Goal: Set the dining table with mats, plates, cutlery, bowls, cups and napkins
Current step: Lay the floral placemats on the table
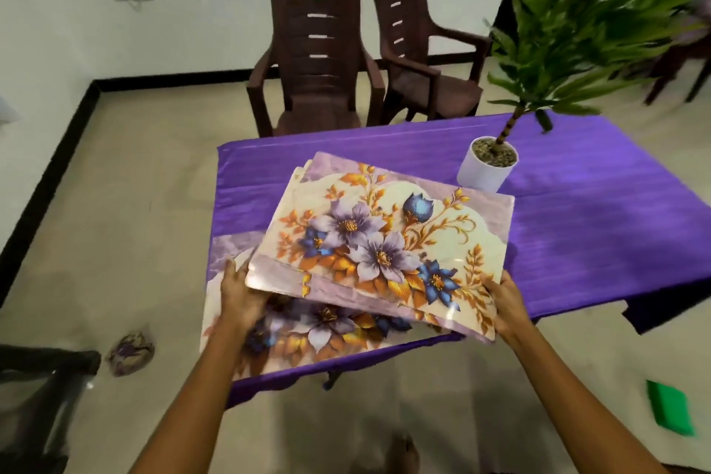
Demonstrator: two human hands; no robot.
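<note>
purple-clothed table (577, 227) (potted plant (488, 165)), two brown chairs (319, 62) behind

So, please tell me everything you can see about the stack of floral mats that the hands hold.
The mats are rectangular, glossy and stiff-looking, printed with purple and blue flowers and orange-gold leaves on cream and lilac. Several lie stacked and fanned out, tilted, their near edges lifted over another mat lying flat at the table's near corner. The left hand grips the near left corner, the right hand the near right corner. The far edges rest on the purple tablecloth, close to the white pot.
</note>
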